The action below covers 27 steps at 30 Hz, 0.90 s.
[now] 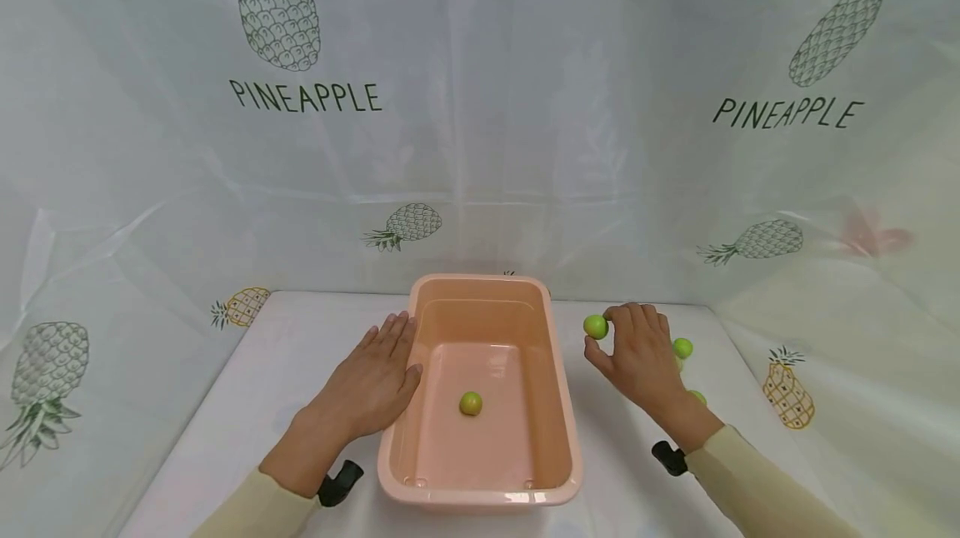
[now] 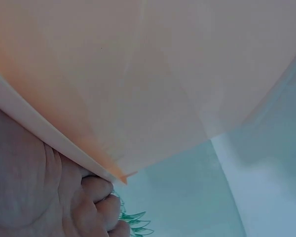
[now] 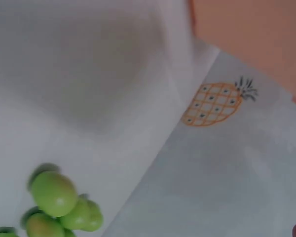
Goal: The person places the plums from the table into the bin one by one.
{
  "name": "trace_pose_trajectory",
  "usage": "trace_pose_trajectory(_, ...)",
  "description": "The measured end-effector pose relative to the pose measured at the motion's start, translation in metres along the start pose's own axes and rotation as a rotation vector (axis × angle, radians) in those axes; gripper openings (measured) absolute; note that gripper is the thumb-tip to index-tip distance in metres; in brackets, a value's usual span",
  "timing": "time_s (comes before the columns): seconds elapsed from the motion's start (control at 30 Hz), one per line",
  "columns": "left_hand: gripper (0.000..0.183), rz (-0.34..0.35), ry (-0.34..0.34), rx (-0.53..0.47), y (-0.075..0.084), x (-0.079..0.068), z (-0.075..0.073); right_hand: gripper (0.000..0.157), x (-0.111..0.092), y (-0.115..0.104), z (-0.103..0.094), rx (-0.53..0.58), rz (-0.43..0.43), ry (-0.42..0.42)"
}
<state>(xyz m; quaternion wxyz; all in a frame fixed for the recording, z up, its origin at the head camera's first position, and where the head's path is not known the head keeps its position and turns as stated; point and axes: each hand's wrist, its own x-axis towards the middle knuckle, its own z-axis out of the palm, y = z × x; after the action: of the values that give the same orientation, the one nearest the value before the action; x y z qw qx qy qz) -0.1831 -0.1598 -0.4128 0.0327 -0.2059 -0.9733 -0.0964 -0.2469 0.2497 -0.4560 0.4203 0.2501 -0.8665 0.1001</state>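
A peach-coloured plastic tub (image 1: 480, 495) stands in the middle of the white table, with one small round green fruit (image 1: 470, 403) on its floor. Flat against the tub's left rim rests my left hand (image 1: 375, 380), fingers straight; the left wrist view shows its palm side beside the tub wall (image 2: 153, 74). To the right of the tub, my right hand (image 1: 641, 359) pinches another green fruit (image 1: 596, 326) between thumb and forefinger. Several more green fruits (image 1: 682, 347) lie just beyond that hand, partly hidden by it. The right wrist view shows a cluster of green fruits (image 3: 54, 193) at lower left.
A pale sheet with pineapple prints (image 1: 279, 17) hangs behind and around the table (image 1: 247, 388). The table's back edge runs just behind the tub. Each wrist wears a black camera mount (image 1: 341, 484).
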Motion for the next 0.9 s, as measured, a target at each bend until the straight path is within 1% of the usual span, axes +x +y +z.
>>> trace_pose_trajectory(0.1,0.067,-0.003,-0.008,0.000,-0.001,0.000,0.001,0.038,0.012,-0.009,-0.001,0.038,-0.009,-0.027)
trace_pose_trajectory(0.23,0.067,-0.005,-0.009,-0.004,0.000,0.000,0.000,0.038,0.030,-0.024,-0.003,0.089,-0.022,-0.097)
trace_pose_trajectory(0.3,0.067,-0.006,-0.007,-0.007,0.000,0.000,-0.001,0.039,0.040,-0.034,-0.005,0.103,-0.034,-0.146)
trace_pose_trajectory(0.37,0.067,-0.009,-0.007,-0.010,0.000,0.000,-0.001,0.036,0.049,-0.043,-0.007,0.112,-0.055,-0.205)
trace_pose_trajectory(0.47,0.067,-0.010,-0.007,-0.010,0.001,0.000,-0.002,0.032,0.061,-0.057,-0.006,0.096,-0.113,-0.298)
trace_pose_trajectory(0.53,0.067,-0.011,-0.007,-0.012,0.001,0.000,-0.002,0.029,0.067,-0.066,-0.004,0.095,-0.152,-0.350)
trace_pose_trajectory(0.6,0.067,-0.009,-0.004,-0.016,0.001,0.000,-0.002,0.029,0.072,-0.073,0.000,0.093,-0.185,-0.396)
trace_pose_trajectory(0.7,0.067,-0.005,0.000,-0.023,0.000,0.000,-0.002,0.028,0.080,-0.083,0.004,0.126,-0.204,-0.457)
trace_pose_trajectory(0.77,0.066,-0.002,0.003,-0.025,0.000,0.000,-0.002,0.028,0.084,-0.089,0.008,0.156,-0.214,-0.483)
trace_pose_trajectory(0.9,0.066,0.002,0.010,-0.024,0.000,0.000,-0.002,0.027,0.089,-0.099,0.017,0.191,-0.249,-0.507)
